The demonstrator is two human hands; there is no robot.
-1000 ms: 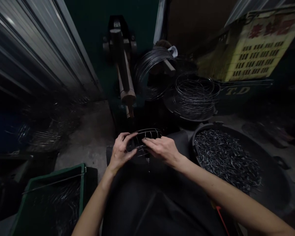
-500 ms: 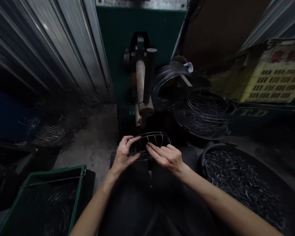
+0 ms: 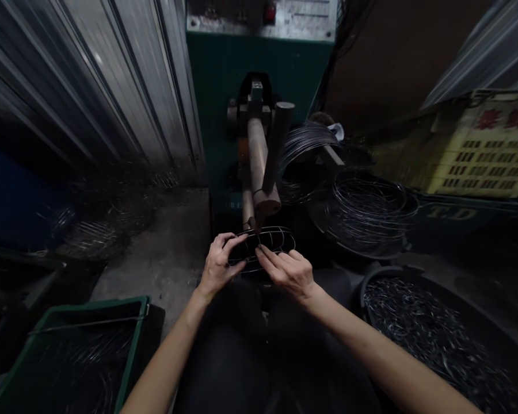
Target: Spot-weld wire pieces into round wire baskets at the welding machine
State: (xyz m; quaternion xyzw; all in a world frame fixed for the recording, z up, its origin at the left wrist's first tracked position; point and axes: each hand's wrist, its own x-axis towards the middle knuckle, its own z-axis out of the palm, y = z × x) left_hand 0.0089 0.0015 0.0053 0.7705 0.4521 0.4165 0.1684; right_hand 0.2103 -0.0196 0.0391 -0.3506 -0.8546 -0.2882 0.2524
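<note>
A round wire frame (image 3: pixel 277 229) with thin cross wires is held just below the rods of a green machine (image 3: pixel 216 69). My left hand (image 3: pixel 219 263) grips its left side between thumb and fingers. My right hand (image 3: pixel 287 271) is closed at the front of the frame, its thumb and index finger pinched on a small wire piece near the middle. The frame's rear edge lies at the tip of the machine's lower rod (image 3: pixel 247 207), beneath the thick upper rod (image 3: pixel 259 155). Whether they touch is hard to tell.
A green crate (image 3: pixel 133 345) with wires stands at lower left. On the right are a black tub (image 3: pixel 362 282) of small metal pieces, wire coils (image 3: pixel 371 201) and a yellow crate (image 3: pixel 492 155). A corrugated metal wall (image 3: pixel 133 75) rises at upper left.
The view has tilted up slightly, showing more of the machine's top panel. Both hands have moved the wire frame forward, closer to the tips of the rods.
</note>
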